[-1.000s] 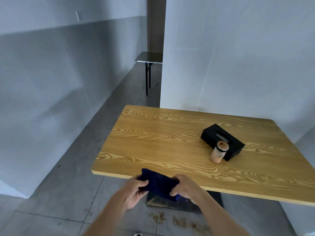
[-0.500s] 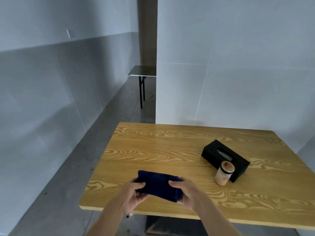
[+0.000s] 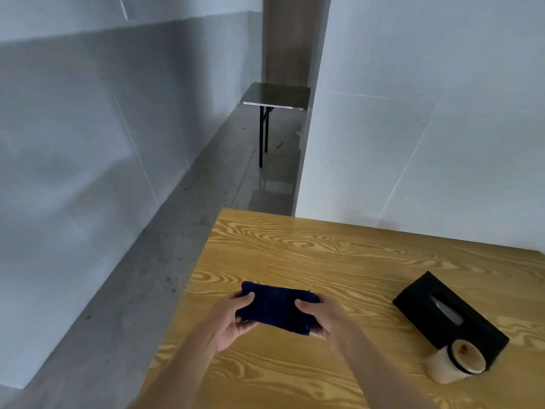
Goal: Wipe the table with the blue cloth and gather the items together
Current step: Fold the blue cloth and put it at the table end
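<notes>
A folded dark blue cloth is held above the left part of the wooden table. My left hand grips its left end and my right hand grips its right end. A black tissue box lies at the right side of the table. A small pale jar with a wooden lid stands right against the box's near corner.
A white partition wall runs behind the table. Grey concrete floor lies to the left between the table and a white wall. A small dark side table stands far back in the corridor.
Both hands have carried the cloth from the near table edge forward over the tabletop. The view has moved closer to the table and turned left, so the box and jar sit further right.
</notes>
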